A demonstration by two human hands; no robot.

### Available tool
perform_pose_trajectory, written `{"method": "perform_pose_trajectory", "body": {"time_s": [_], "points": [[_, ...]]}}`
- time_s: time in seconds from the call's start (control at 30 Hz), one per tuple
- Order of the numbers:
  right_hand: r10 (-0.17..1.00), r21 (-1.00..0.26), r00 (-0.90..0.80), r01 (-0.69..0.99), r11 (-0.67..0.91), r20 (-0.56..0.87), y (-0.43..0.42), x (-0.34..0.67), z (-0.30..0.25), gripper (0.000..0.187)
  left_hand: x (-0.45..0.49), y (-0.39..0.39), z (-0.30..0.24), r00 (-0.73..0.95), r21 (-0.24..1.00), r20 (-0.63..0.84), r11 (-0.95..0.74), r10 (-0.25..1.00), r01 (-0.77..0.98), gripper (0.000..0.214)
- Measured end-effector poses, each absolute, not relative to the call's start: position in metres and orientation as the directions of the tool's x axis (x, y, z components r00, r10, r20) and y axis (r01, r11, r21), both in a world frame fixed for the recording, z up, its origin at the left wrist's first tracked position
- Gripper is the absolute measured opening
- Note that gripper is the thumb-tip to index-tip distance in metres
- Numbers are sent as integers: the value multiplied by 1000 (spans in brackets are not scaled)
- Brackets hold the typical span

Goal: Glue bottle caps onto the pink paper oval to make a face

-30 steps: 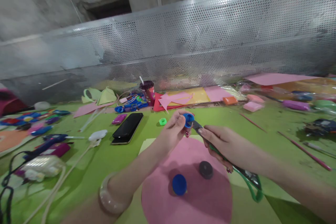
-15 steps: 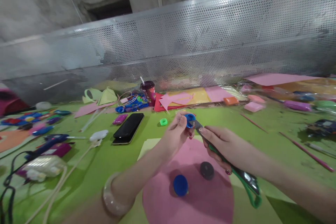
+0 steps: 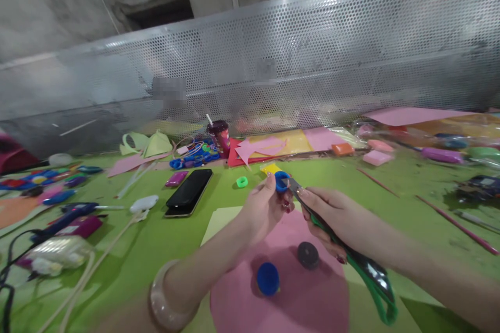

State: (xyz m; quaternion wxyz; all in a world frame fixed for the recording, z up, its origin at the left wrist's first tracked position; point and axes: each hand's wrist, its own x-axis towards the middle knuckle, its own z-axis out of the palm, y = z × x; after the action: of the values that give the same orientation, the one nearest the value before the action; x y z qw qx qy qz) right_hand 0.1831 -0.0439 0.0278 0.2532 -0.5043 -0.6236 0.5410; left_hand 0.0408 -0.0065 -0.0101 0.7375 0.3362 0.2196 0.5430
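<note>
Pinching a blue cap (image 3: 282, 181) in my left hand (image 3: 265, 209) above the pink disc (image 3: 304, 302), I am clamping scissors (image 3: 353, 257) against it in my right hand (image 3: 336, 217).

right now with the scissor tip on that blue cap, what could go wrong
The tip of the scissors meets the blue cap pinched in the left hand; a slip could jab the fingertips beside it. Held only by its edge, the cap might pop loose. The right hand grips close to the blades, likely giving less control.
</note>
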Motion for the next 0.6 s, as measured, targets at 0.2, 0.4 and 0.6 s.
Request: {"method": "perform_pose_trajectory", "body": {"time_s": [0.2, 0.4, 0.6], "points": [[895, -944, -382, 310, -112, -231, -41, 183, 24, 38, 43, -6, -15, 307, 712, 85, 157, 948, -684, 31], [901, -949, -382, 301, -90, -207, -42, 183, 22, 38, 45, -6, -16, 312, 690, 74, 177, 947, -702, 34], [910, -958, -362, 266, -106, -201, -42, 181, 21, 38, 49, -11, -12, 312, 716, 22, 203, 950, -668, 37]]}}
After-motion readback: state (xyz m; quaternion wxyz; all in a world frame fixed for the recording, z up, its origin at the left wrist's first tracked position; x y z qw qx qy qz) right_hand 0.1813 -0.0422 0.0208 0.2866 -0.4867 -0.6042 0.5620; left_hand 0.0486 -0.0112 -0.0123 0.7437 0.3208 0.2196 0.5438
